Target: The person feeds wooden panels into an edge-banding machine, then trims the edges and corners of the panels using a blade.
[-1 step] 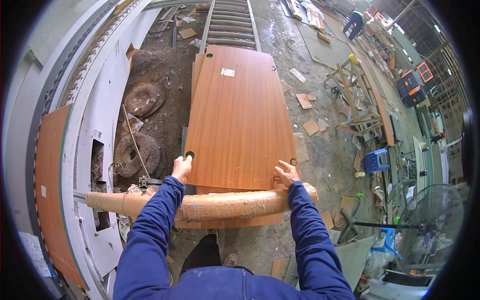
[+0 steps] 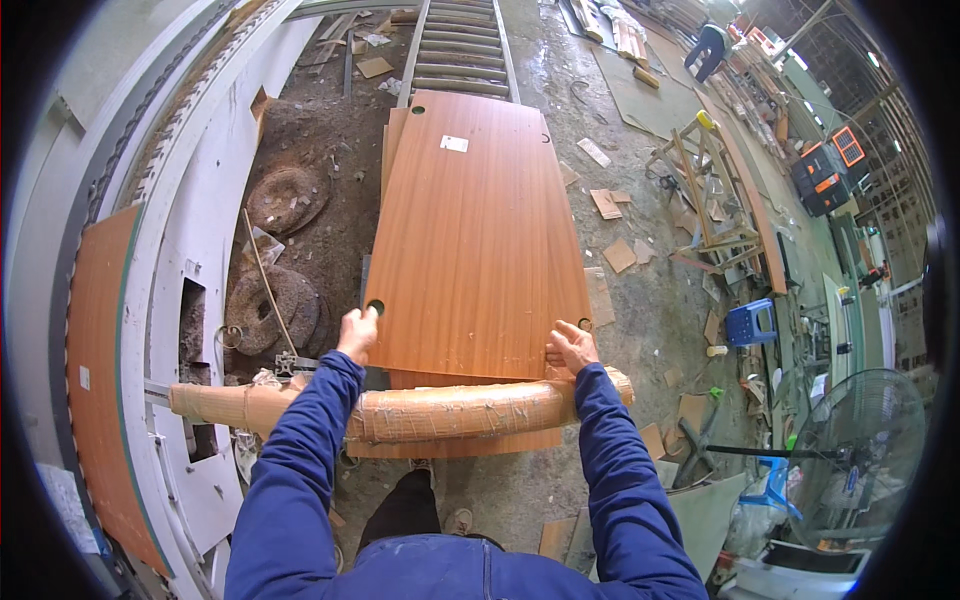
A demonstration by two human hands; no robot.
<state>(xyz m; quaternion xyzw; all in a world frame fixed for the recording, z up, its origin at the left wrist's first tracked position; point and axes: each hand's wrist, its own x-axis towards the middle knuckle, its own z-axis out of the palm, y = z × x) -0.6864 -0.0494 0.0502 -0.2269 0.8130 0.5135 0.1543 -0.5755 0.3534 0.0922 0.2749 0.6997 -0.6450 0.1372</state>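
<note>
A reddish-brown wood-grain panel stretches away in front of me, with a small white label and round holes close to its corners. My left hand is closed on its near left corner, beside a hole. At the near right corner my right hand grips the edge, thumb side up; its fingertips are partly hidden. Just below the panel's near edge, a long roller wrapped in cardboard and clear film runs crosswise under my forearms. More brown board shows beneath the top panel and below the roller.
A ladder-like roller frame extends beyond the panel's far end. White machine framing lines the left. Rusty round weights lie beside it. To the right are cardboard scraps, a wooden trestle, a blue stool and a fan. Someone bends over far right.
</note>
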